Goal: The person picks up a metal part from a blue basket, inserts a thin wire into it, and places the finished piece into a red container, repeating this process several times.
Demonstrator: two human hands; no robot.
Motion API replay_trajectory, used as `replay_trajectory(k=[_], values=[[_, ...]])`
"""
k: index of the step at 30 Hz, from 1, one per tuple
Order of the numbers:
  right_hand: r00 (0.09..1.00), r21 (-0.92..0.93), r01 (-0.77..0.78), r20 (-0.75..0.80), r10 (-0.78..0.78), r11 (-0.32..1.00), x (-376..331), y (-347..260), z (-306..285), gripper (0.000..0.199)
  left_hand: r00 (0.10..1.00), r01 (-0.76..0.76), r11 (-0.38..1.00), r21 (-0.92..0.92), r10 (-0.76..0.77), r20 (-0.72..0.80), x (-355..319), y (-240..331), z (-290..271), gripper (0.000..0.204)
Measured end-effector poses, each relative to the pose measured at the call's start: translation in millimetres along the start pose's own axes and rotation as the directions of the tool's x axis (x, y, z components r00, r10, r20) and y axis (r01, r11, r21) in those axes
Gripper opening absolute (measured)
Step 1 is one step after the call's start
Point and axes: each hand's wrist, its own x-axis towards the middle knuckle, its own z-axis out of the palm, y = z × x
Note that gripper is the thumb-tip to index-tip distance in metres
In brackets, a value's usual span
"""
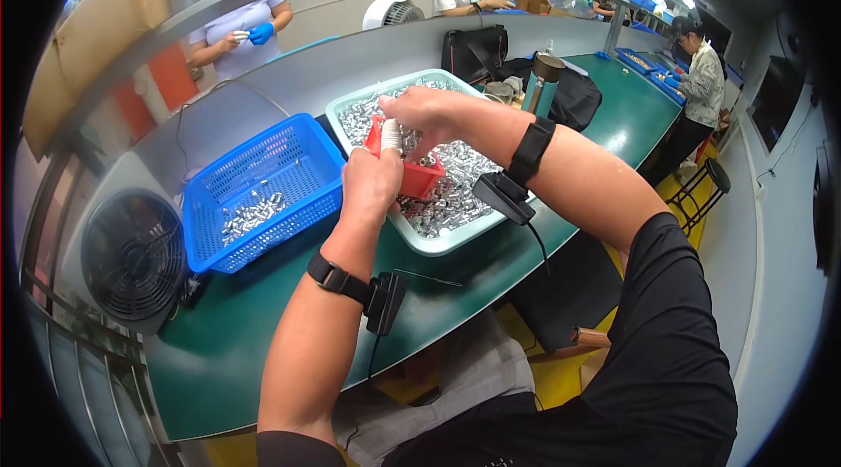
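My left hand [370, 182] and my right hand [422, 113] meet over a pale green tray [436, 244] heaped with several small silver metal parts [451, 191]. Between them they hold a small silver and white cylindrical part [391, 136], upright at the fingertips. A small red bin [420, 178] sits on the heap just under the hands. Both wrists wear black straps with small black boxes and cables.
A blue mesh basket [263, 165] with a few silver parts [250, 213] stands left of the tray on the green bench [263, 318]. A black fan [131, 257] is at far left. A black bag [477, 51] and a flask [543, 81] stand behind. Other people work nearby.
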Motion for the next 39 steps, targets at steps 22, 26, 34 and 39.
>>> replay_trajectory(k=[22, 26, 34, 39], values=[[0.979, -0.235, 0.156, -0.094, -0.182, 0.959, -77, 45, -14, 0.036, 0.978, 0.155, 0.686, -0.711, -0.004, 0.209, -100, -64, -123, 0.033], [0.888, -0.325, 0.422, -0.04, -0.458, 0.846, -133, 43, 45, 0.027, 0.987, 0.156, 0.745, -0.649, -0.102, 0.121, -160, -134, -199, 0.032], [0.697, -0.404, 0.709, 0.277, -0.661, 0.578, -248, 90, 202, 0.026, 0.862, 0.06, 0.898, -0.435, -0.267, -0.431, -288, -300, -322, 0.03], [0.626, -0.771, 0.576, 0.205, -0.753, 0.269, -234, 140, 261, 0.026, 0.691, 0.283, 0.854, -0.436, -0.497, -0.525, -328, -345, -375, 0.033]])
